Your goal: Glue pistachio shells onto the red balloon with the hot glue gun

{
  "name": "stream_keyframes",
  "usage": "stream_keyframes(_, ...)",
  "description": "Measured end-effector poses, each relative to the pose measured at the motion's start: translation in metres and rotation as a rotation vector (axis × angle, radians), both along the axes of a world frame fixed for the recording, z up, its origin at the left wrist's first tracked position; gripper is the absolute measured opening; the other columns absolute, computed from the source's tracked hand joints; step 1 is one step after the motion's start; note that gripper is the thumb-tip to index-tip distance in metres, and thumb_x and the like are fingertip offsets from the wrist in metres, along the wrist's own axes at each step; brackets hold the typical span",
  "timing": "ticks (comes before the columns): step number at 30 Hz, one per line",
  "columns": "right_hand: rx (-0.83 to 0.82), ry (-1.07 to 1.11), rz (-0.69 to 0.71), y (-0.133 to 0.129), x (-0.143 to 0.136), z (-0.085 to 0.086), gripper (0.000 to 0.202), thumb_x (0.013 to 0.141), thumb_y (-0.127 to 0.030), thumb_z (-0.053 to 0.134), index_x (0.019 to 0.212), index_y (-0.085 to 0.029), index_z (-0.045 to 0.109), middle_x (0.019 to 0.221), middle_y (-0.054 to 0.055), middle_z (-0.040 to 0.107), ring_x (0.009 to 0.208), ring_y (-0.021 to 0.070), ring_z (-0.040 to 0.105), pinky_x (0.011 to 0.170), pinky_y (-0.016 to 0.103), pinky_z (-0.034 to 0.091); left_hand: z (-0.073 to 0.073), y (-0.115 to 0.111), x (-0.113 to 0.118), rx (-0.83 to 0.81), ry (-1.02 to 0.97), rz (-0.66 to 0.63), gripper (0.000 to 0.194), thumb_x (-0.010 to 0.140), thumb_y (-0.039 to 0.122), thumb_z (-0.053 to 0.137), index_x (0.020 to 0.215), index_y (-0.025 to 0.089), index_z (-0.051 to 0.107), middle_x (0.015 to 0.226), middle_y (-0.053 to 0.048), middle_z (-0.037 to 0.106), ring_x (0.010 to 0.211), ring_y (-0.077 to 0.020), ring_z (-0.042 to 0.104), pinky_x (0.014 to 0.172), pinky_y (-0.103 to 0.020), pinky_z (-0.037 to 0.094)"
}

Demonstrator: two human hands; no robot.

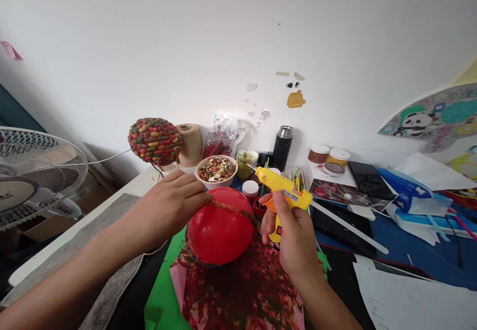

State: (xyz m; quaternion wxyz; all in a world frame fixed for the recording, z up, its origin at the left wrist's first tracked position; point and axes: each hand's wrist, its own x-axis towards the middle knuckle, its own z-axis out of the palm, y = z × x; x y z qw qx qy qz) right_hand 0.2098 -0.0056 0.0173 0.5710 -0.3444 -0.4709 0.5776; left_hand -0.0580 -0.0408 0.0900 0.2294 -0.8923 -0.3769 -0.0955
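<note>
A red balloon rests in a dark-rimmed bowl at the centre, with a brownish-red cord lying across its upper part. My left hand is at the balloon's upper left, its fingers closed on the cord's left end. In my right hand is a yellow glue gun, held by the handle right of the balloon, its nozzle pointing up and left. A white glue stick sticks out of the gun's rear. Beneath lies a paint-stained sheet over green paper.
Behind the balloon stand a bowl of mixed pieces, a twine spool, a black flask and a cord-wrapped ball. Paint jars, a phone and papers lie right. A fan is left.
</note>
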Motion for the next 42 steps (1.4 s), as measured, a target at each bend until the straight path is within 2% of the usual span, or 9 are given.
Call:
stream_keyframes(6,-0.001,0.012,-0.002,0.000,-0.001,0.002,0.066,0.091,-0.086,0.080,0.082,-0.020,0.073,0.047,-0.006,0.055,0.036,0.0128,0.055,0.046,0.026,0.043,-0.006,0.005,-0.001,0.043,-0.065,-0.006,0.032,0.122,0.023,0.045,0.113,0.019,0.074,0.090,-0.005,0.076,0.081,-0.0253,0.065,0.079,-0.041,0.042)
stream_keyframes(17,-0.007,0.009,-0.001,0.000,-0.001,0.001,0.067,0.091,-0.086,0.080,0.083,-0.020,0.074,0.046,-0.006,0.054,0.036,0.0126,0.053,0.047,0.028,0.041,-0.011,0.008,-0.005,-0.060,-0.177,0.000,0.029,0.121,0.026,0.049,0.113,0.021,0.076,0.095,-0.006,0.079,0.085,-0.0253,0.069,0.083,-0.041,0.044)
stream_keyframes(21,-0.009,-0.005,-0.001,0.000,0.000,-0.001,0.067,0.092,-0.086,0.078,0.082,-0.020,0.074,0.046,-0.006,0.054,0.037,0.0118,0.053,0.048,0.027,0.040,-0.012,0.009,-0.006,-0.068,-0.240,0.032,0.025,0.120,0.026,0.052,0.123,0.021,0.076,0.098,-0.007,0.082,0.089,-0.0259,0.073,0.085,-0.040,0.047)
stream_keyframes(27,-0.005,-0.011,0.009,0.000,0.001,-0.002,0.067,0.094,-0.086,0.076,0.083,-0.020,0.074,0.046,-0.006,0.054,0.037,0.0114,0.052,0.048,0.027,0.041,-0.012,0.009,-0.006,-0.130,-0.290,0.063,0.025,0.118,0.024,0.053,0.110,0.023,0.076,0.096,-0.006,0.082,0.087,-0.0252,0.073,0.083,-0.039,0.048)
stream_keyframes(31,-0.006,-0.003,0.009,0.000,0.000,0.000,0.067,0.091,-0.087,0.079,0.082,-0.020,0.074,0.046,-0.006,0.054,0.037,0.0114,0.053,0.046,0.026,0.040,-0.012,0.009,-0.007,-0.165,-0.304,0.071,0.029,0.118,0.026,0.051,0.111,0.024,0.078,0.098,-0.007,0.083,0.089,-0.0253,0.074,0.083,-0.039,0.050)
stream_keyframes(34,-0.009,0.013,0.003,0.000,-0.001,0.001,0.066,0.089,-0.086,0.082,0.081,-0.020,0.073,0.046,-0.007,0.054,0.035,0.0113,0.052,0.045,0.026,0.041,-0.013,0.009,-0.011,-0.166,-0.349,0.097,0.031,0.120,0.035,0.052,0.120,0.023,0.081,0.101,-0.008,0.084,0.093,-0.0269,0.077,0.087,-0.040,0.054)
stream_keyframes(37,-0.012,0.024,0.005,0.002,-0.001,-0.001,0.064,0.091,-0.084,0.082,0.082,-0.020,0.073,0.046,-0.007,0.054,0.035,0.0115,0.053,0.045,0.026,0.041,-0.018,0.007,-0.019,-0.170,-0.467,0.176,0.045,0.117,0.057,0.057,0.136,0.024,0.079,0.111,-0.011,0.085,0.101,-0.0300,0.078,0.094,-0.043,0.060)
stream_keyframes(39,-0.009,0.031,0.005,0.003,-0.001,-0.002,0.064,0.092,-0.083,0.081,0.084,-0.020,0.074,0.047,-0.007,0.054,0.035,0.0114,0.052,0.045,0.025,0.042,-0.023,0.005,-0.027,-0.220,-0.565,0.219,0.061,0.109,0.070,0.063,0.149,0.025,0.073,0.129,-0.015,0.083,0.112,-0.0327,0.078,0.100,-0.045,0.063)
stream_keyframes(42,-0.004,0.045,-0.003,0.003,0.000,-0.004,0.066,0.093,-0.085,0.079,0.085,-0.020,0.074,0.047,-0.007,0.054,0.035,0.0116,0.051,0.044,0.026,0.043,-0.034,0.002,-0.041,-0.396,-0.657,0.236,0.081,0.101,0.077,0.071,0.167,0.031,0.059,0.161,-0.017,0.070,0.133,-0.0368,0.074,0.110,-0.048,0.064)
